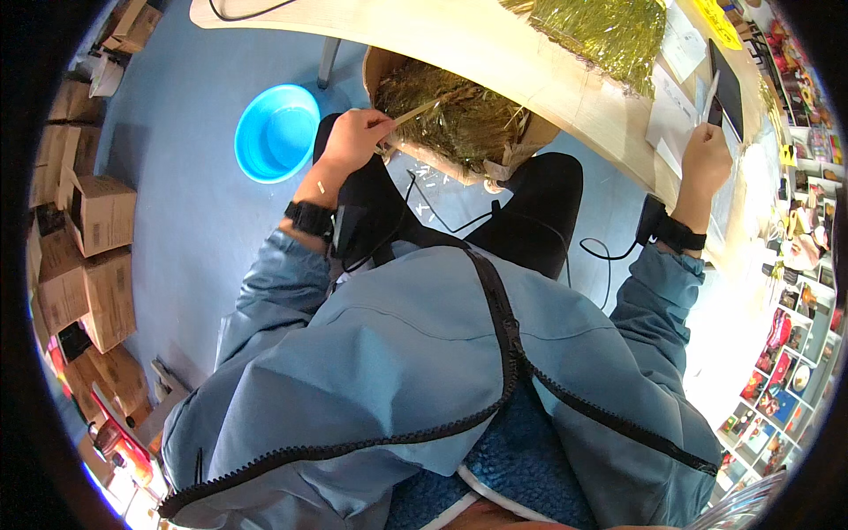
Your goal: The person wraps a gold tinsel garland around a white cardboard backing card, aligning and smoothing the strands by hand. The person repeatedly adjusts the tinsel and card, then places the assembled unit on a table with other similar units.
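Observation:
My left hand (356, 140) pinches a thin yellowish strip (419, 109) above my knee. The strip's far end reaches over an open cardboard box (464, 173) filled with dark gold-green tinsel strands (450, 119). At the right, over the table edge, my right hand (707, 158) is closed around the black handle (715, 114) of a tool with a pale, narrow blade (712, 89). Whether it is a knife or scissors cannot be made out. A thick sheaf of shiny gold-green tinsel (599, 40) lies on the wooden table (457, 36).
White papers (669, 112), a dark flat panel (727, 89) and a yellow packet (719, 23) lie on the table's right part. A blue plastic basin (278, 132) stands on the floor. Cables (450, 228) hang across my legs. Cardboard boxes (103, 212) line the left; filled shelves (782, 371) the right.

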A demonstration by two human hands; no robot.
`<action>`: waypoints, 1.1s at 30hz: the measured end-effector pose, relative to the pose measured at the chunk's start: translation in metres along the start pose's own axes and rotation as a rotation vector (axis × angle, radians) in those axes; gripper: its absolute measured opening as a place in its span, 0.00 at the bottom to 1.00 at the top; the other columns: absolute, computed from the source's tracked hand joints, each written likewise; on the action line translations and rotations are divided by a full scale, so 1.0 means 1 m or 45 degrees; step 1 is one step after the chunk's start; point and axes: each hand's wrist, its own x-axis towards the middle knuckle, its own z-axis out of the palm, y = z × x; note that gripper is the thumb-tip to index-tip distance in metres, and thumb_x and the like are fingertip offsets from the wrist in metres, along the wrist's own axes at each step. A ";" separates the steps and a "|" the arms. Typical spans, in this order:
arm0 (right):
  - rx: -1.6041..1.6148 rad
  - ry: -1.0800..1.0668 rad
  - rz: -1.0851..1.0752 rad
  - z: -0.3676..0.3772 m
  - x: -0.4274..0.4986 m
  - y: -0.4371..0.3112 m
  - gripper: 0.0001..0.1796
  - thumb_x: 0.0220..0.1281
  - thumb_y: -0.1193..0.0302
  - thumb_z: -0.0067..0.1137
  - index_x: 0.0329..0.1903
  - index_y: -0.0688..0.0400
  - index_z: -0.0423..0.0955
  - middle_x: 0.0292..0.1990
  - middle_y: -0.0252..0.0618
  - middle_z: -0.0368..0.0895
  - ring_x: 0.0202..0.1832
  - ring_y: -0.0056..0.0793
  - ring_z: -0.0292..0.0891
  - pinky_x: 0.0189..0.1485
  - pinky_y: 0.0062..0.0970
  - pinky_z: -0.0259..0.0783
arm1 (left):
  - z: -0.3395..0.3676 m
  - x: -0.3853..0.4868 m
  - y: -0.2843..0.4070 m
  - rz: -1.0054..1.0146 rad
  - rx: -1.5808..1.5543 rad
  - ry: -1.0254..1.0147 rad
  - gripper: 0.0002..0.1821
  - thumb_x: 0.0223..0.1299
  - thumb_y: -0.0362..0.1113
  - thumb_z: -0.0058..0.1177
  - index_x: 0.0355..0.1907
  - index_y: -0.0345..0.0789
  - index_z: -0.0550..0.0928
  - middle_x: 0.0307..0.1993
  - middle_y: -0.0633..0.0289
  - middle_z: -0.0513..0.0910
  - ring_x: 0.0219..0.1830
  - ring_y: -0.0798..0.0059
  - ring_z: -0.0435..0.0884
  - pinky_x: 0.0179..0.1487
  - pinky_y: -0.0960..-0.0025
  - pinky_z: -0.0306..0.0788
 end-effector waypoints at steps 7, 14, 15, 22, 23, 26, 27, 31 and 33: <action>0.021 0.230 0.281 -0.050 0.005 0.029 0.16 0.68 0.59 0.49 0.40 0.54 0.84 0.35 0.49 0.88 0.37 0.53 0.85 0.42 0.45 0.79 | -0.037 -0.037 0.068 0.050 -0.041 -0.112 0.14 0.69 0.40 0.58 0.35 0.29 0.87 0.25 0.64 0.83 0.28 0.81 0.78 0.34 0.74 0.70; 1.228 0.295 0.439 -0.099 -0.033 -0.010 0.11 0.73 0.67 0.54 0.45 0.62 0.79 0.33 0.32 0.86 0.32 0.21 0.80 0.34 0.22 0.74 | -0.066 -0.068 0.155 0.298 -0.608 -0.340 0.12 0.71 0.37 0.59 0.31 0.32 0.83 0.24 0.71 0.78 0.28 0.87 0.71 0.34 0.79 0.65; 1.526 0.191 0.433 -0.105 -0.041 -0.023 0.10 0.73 0.68 0.53 0.45 0.61 0.78 0.33 0.29 0.85 0.31 0.18 0.78 0.32 0.22 0.72 | -0.071 -0.070 0.164 0.329 -0.638 -0.342 0.12 0.71 0.37 0.59 0.31 0.33 0.83 0.24 0.72 0.77 0.28 0.87 0.70 0.34 0.80 0.64; 1.839 -0.573 0.286 -0.113 -0.087 -0.122 0.07 0.77 0.72 0.50 0.46 0.60 0.76 0.30 0.23 0.74 0.32 0.07 0.64 0.36 0.13 0.61 | -0.066 -0.051 0.187 0.414 -0.307 0.035 0.15 0.72 0.37 0.59 0.28 0.33 0.79 0.34 0.66 0.78 0.29 0.85 0.72 0.37 0.79 0.68; 1.914 -0.617 0.284 -0.113 -0.090 -0.131 0.07 0.77 0.73 0.50 0.47 0.61 0.76 0.31 0.23 0.75 0.32 0.07 0.65 0.36 0.13 0.61 | -0.063 -0.049 0.187 0.476 -0.459 0.045 0.13 0.72 0.36 0.58 0.29 0.32 0.80 0.40 0.61 0.81 0.31 0.84 0.75 0.39 0.79 0.71; 2.004 -0.721 0.254 -0.112 -0.090 -0.143 0.06 0.77 0.74 0.49 0.47 0.62 0.75 0.31 0.23 0.75 0.33 0.07 0.66 0.37 0.14 0.62 | -0.059 -0.043 0.184 0.294 -0.707 -0.027 0.13 0.72 0.36 0.57 0.30 0.32 0.80 0.56 0.50 0.81 0.33 0.81 0.82 0.43 0.76 0.76; 2.021 -0.748 0.234 -0.113 -0.088 -0.145 0.06 0.77 0.75 0.49 0.47 0.62 0.75 0.32 0.23 0.75 0.34 0.07 0.67 0.37 0.14 0.63 | -0.056 -0.041 0.184 0.291 -0.801 -0.027 0.12 0.72 0.36 0.57 0.31 0.32 0.80 0.57 0.50 0.81 0.33 0.81 0.82 0.43 0.75 0.76; 1.975 -1.008 0.294 -0.113 -0.084 -0.150 0.07 0.76 0.76 0.50 0.49 0.63 0.74 0.33 0.25 0.79 0.34 0.08 0.69 0.38 0.14 0.65 | -0.049 -0.031 0.179 0.140 -0.937 -0.164 0.12 0.73 0.38 0.57 0.31 0.36 0.80 0.38 0.64 0.84 0.34 0.82 0.82 0.43 0.76 0.74; 2.113 -1.174 0.159 -0.117 -0.084 -0.147 0.09 0.75 0.76 0.50 0.53 0.63 0.73 0.36 0.31 0.83 0.36 0.10 0.73 0.40 0.17 0.69 | -0.042 -0.028 0.177 0.175 -0.923 -0.192 0.12 0.73 0.38 0.58 0.31 0.37 0.79 0.30 0.69 0.81 0.36 0.82 0.81 0.44 0.76 0.73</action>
